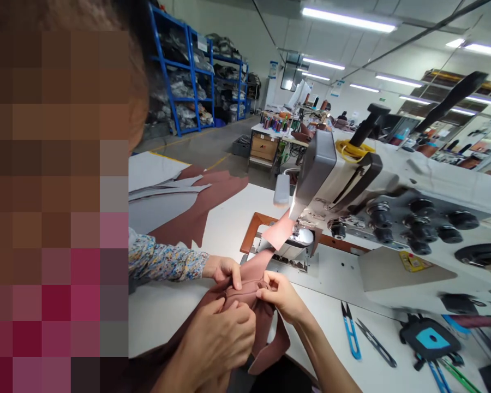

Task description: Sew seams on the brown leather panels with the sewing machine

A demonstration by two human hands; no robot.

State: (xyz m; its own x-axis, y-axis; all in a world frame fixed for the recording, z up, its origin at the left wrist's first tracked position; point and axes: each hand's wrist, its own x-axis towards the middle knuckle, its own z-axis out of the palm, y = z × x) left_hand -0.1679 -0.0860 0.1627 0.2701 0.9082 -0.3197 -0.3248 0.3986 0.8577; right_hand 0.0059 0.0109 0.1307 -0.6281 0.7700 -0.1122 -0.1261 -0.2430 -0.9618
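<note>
A reddish-brown leather-like piece point(247, 289) with a stitched seam is stretched between my hands in front of the sewing machine. My left hand point(225, 333) is closed, its curled fingers gripping the piece's near side. Opposite it, my right hand point(284, 297) pinches the edge between thumb and fingers. A co-worker's hand point(225, 271), in a floral sleeve, reaches in from the left and presses a fingertip on the same piece near the seam. One strip of the material runs up toward the needle area; loose flaps hang below my hands.
The sewing machine point(323, 180) fills the right side above the white table. Blue-handled thread snips point(351, 333), dark snips point(376, 343) and a black holder with a blue centre point(431, 337) lie at right. More cut brown panels point(184, 218) lie at left, beside the co-worker.
</note>
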